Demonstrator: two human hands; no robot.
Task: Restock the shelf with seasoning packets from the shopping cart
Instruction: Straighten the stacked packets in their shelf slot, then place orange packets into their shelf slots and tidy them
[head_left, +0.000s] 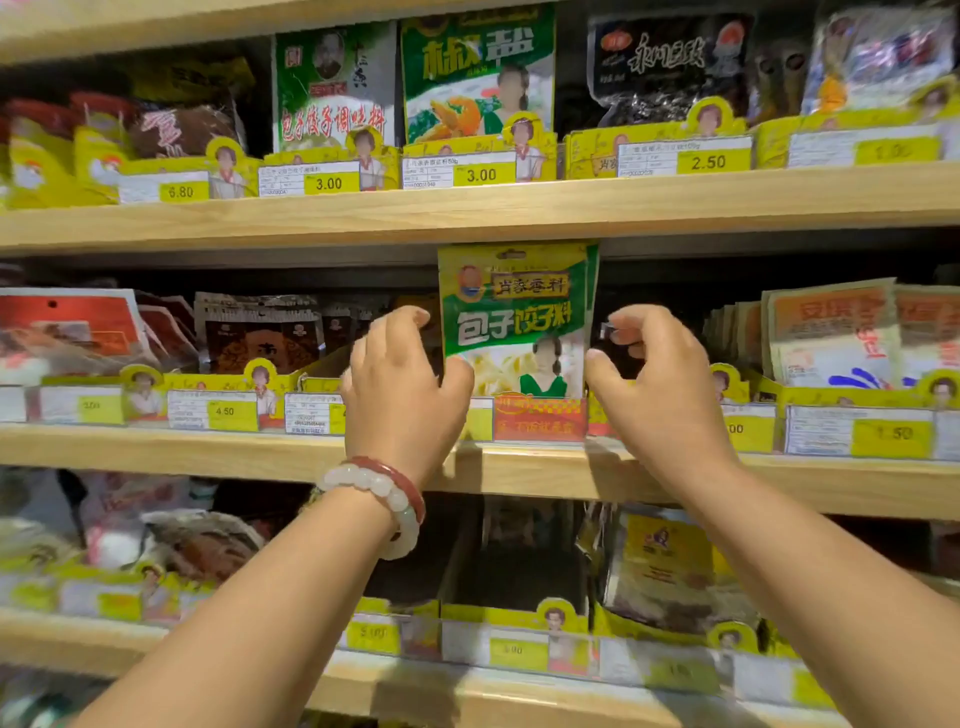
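A stack of green and yellow seasoning packets stands upright in a yellow display box on the middle wooden shelf. My left hand is at the stack's left edge, thumb pressed on the front of the first packet and fingers curled behind it. My right hand hovers just right of the stack with curled fingers, its thumb tip near the right edge; I cannot tell whether it touches. The shopping cart is out of view.
The top shelf carries more packets behind yellow price tags. Brown and red packets sit left of the stack, orange and white ones to the right. The bottom shelf holds yellow boxes, one with a dark gap.
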